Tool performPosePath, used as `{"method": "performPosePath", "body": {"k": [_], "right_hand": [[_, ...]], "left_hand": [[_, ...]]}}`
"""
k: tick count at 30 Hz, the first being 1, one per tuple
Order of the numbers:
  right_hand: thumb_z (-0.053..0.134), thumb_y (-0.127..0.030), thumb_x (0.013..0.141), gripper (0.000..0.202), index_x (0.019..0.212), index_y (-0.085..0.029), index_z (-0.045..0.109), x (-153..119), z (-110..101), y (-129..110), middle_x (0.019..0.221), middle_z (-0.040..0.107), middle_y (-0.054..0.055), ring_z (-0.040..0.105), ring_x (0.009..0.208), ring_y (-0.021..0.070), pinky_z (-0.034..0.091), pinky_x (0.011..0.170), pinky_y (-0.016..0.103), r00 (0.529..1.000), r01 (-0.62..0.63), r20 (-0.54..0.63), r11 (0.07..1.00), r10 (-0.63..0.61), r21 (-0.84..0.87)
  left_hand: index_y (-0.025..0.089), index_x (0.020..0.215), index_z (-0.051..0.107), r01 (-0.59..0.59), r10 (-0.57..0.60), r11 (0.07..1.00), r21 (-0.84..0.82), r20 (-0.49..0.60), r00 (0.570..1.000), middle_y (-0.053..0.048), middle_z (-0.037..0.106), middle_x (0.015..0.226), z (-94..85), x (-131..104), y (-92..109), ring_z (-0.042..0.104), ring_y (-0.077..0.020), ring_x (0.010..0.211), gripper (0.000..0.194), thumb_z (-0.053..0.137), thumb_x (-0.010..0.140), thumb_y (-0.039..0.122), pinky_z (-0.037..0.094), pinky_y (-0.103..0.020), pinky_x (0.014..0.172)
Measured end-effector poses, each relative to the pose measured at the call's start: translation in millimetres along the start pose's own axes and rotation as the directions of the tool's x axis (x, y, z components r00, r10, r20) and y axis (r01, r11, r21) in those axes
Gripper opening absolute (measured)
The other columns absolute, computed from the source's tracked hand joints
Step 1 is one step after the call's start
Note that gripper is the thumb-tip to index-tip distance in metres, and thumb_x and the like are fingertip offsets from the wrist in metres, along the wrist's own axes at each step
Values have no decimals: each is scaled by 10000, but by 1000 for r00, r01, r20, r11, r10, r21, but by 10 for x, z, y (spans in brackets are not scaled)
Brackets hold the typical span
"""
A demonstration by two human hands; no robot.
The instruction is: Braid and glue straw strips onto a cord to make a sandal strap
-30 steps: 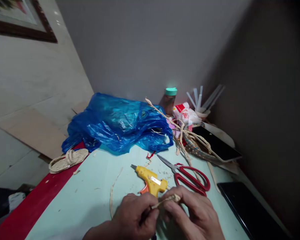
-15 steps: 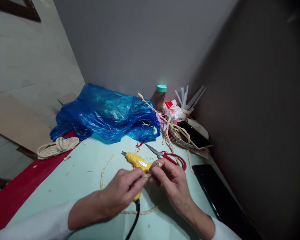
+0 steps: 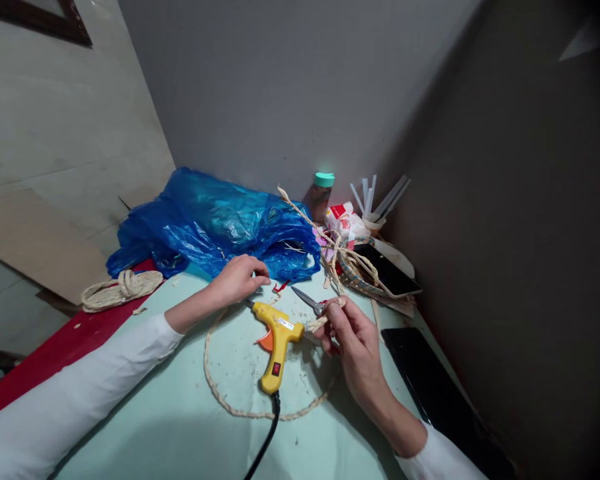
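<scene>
My right hand (image 3: 353,337) pinches the end of a pale braided straw cord (image 3: 320,324). From there the cord curves in a loop on the table, around a yellow hot glue gun (image 3: 279,347) with an orange trigger. My left hand (image 3: 243,277) reaches over the glue gun's nozzle, near a small red scrap (image 3: 281,288) and the front of the blue bag. Its fingers are loosely curled, thumb and forefinger apart, and nothing shows between them. Scissors (image 3: 307,300) with red handles lie beside my right hand, which partly hides them.
A blue plastic bag (image 3: 215,213) fills the back of the table. A coiled cord (image 3: 123,291) lies at the left edge. At the right are a black phone-like slab (image 3: 430,380), a tray with a dark tablet (image 3: 390,270), a jar (image 3: 321,193) and glue sticks (image 3: 367,197).
My left hand has let go of the cord and moved forward and left, past the glue gun. My right hand still holds the cord and has shifted slightly right.
</scene>
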State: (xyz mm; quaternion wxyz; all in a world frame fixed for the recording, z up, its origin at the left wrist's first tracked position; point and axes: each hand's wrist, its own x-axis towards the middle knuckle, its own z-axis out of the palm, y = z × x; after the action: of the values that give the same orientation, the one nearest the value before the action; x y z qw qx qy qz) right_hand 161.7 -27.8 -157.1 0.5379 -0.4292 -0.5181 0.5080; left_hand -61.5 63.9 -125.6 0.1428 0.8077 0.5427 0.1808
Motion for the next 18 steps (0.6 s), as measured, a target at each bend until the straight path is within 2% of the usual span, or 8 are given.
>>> {"method": "performPosePath", "body": {"k": [6,9,13,18], "right_hand": [[540,-460,937,300,792,-199,516,-11,6,24,622,587,-29,454,482,79,353,462,196,998,-21,51,1000,21,2],[534,-443,946,307,763,-199,497,-24,17,10,614,581,-34,447,479,75,356,469,196,998,-17,68,1000,17,-3],[531,-442,948,309,763,-197,499,-21,41,-30,616,585,-34,446,478,74,356,470,196,998,-6,61,1000,7,-21],[548,-461,935,312,780,-192,516,-9,35,-66,617,577,-37,455,476,71,355,462,191,999,-4,44,1000,4,-1]], "left_hand": [[188,704,746,-25,9,990,142,111,994,-84,713,720,199,80,112,614,-263,817,187,701,722,368,369,-293,641],[181,648,721,-28,-2,976,217,135,991,-97,687,665,240,82,147,619,-273,754,159,690,711,323,356,-303,606],[171,642,701,-31,-12,954,298,142,990,-123,692,703,244,63,182,629,-275,765,168,581,753,207,362,-315,617],[161,673,687,-10,-41,933,359,136,990,-127,694,734,195,100,113,629,-258,774,175,526,737,139,390,-310,640]]}}
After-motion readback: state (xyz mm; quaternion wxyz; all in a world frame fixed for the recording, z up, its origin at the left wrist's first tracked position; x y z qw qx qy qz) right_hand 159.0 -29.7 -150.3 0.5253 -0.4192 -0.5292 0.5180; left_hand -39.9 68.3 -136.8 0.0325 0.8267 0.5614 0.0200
